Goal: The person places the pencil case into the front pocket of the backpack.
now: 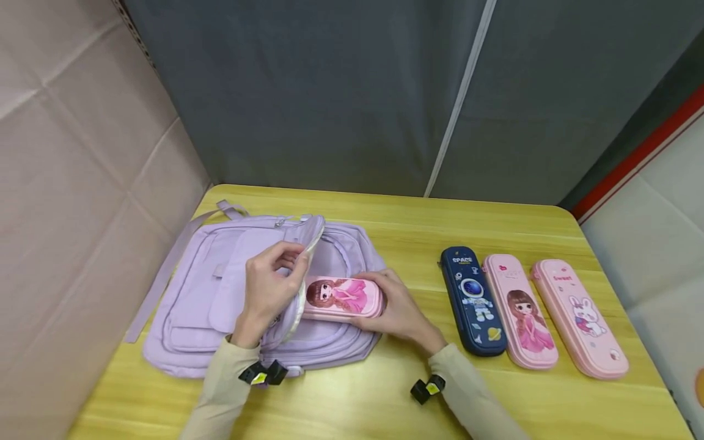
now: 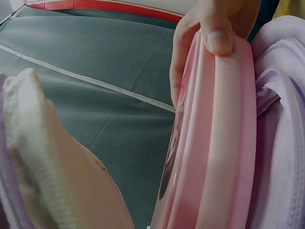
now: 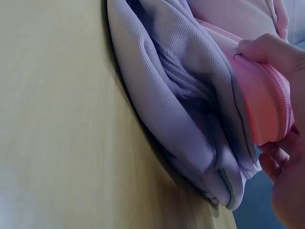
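Note:
A lilac backpack (image 1: 220,305) lies flat on the table, its top pointing right. My left hand (image 1: 272,287) pinches the edge of the backpack's opened flap and holds it raised. With my right hand (image 1: 398,308) I grip the right end of a pink pencil case (image 1: 341,296) printed with a long-haired doll in a pink dress. The left end of that case is hidden behind the raised flap. In the left wrist view, the thumb of my right hand (image 2: 219,28) lies on the zipped side of the case (image 2: 224,119).
To the right on the yellow wood-grain table (image 1: 357,397) lie a navy space pencil case (image 1: 473,299), a pink doll pencil case (image 1: 519,311) and a pink rabbit pencil case (image 1: 580,318). A grey curtain (image 1: 308,98) hangs behind the table. One backpack strap (image 1: 165,284) trails at the left.

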`<state>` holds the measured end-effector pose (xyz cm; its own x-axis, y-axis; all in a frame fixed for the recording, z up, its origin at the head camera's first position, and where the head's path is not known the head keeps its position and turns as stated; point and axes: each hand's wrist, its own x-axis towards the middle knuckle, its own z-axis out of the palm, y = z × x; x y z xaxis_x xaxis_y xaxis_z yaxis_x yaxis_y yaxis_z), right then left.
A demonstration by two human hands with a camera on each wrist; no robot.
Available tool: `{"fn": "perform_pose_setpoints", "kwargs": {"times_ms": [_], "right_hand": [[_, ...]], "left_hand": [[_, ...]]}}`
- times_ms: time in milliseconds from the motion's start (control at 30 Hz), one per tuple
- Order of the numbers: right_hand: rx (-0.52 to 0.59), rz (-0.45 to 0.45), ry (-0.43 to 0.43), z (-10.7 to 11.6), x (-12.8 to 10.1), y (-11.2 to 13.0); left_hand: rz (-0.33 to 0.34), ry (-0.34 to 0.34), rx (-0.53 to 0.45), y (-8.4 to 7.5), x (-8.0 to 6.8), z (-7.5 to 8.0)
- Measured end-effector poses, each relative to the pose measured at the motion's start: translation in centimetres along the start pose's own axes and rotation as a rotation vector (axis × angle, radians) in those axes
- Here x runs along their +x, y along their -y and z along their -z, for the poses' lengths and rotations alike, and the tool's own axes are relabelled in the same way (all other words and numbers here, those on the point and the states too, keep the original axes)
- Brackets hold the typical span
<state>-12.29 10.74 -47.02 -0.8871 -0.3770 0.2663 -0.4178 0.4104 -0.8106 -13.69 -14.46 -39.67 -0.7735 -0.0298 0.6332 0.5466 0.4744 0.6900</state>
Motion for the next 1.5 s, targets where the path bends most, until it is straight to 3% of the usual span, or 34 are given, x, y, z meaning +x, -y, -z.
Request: {"fn": "perform_pose_setpoints", "kwargs": {"times_ms": [200, 533, 833, 1200, 1500], "right_hand": [[-0.07, 0.085, 0.016, -0.5, 1.0, 0.7], [-0.107, 0.094, 0.027, -1.4, 2.3, 1.9], [-0.125, 0.188, 0.153, -1.8, 2.9, 2.1], [-0.129, 0.208, 0.189, -3.9, 4.4, 3.1], [-0.062, 0.114, 0.193, -4.9, 4.7, 3.3]], "left_hand": [[-0.008, -0.009, 0.002, 0.2, -0.1, 0.0], [-0.005, -0.011, 0.003, 0.1, -0.1, 0.1], [-0.01, -0.021, -0.009, 0.2, -0.1, 0.2], [-0.018, -0.015, -0.019, 0.2, -0.3, 0.2], [-0.009, -0.011, -0.026, 0.0, -0.3, 0.1]]}}
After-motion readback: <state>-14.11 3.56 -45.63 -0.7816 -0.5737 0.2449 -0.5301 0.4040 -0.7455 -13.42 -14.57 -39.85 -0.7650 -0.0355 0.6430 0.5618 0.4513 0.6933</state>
